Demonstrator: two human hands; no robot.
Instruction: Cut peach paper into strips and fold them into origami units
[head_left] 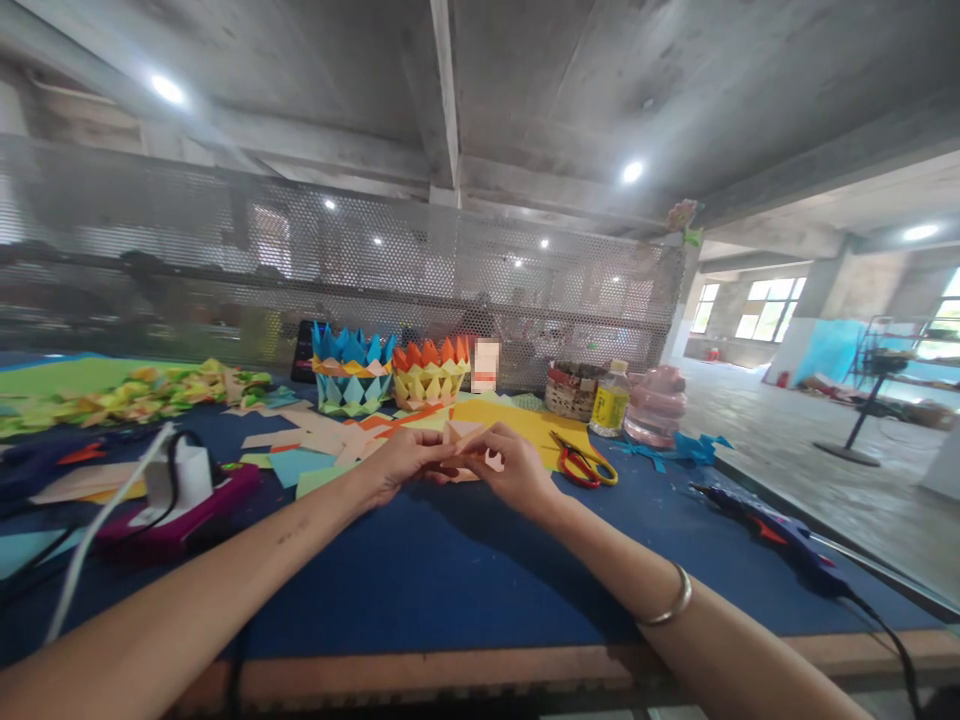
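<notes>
My left hand (401, 462) and my right hand (510, 465) meet over the blue table cover (450, 570), both pinched on a small folded piece of peach-coloured paper (463, 432). The fingers of both hands are closed on it. A metal bangle (670, 603) sits on my right forearm. Loose paper sheets (315, 445) in peach, orange and light blue lie just behind my left hand. A yellow sheet (525, 420) lies behind my right hand.
Two folded paper baskets, blue (352, 375) and orange-yellow (430, 375), stand at the back. Red-and-yellow scissors (581, 462) lie right of my hands, near a bottle (609, 398) and a pink jar (655, 405). A glue gun (772, 530) lies far right, a magenta device (180, 505) with cables left.
</notes>
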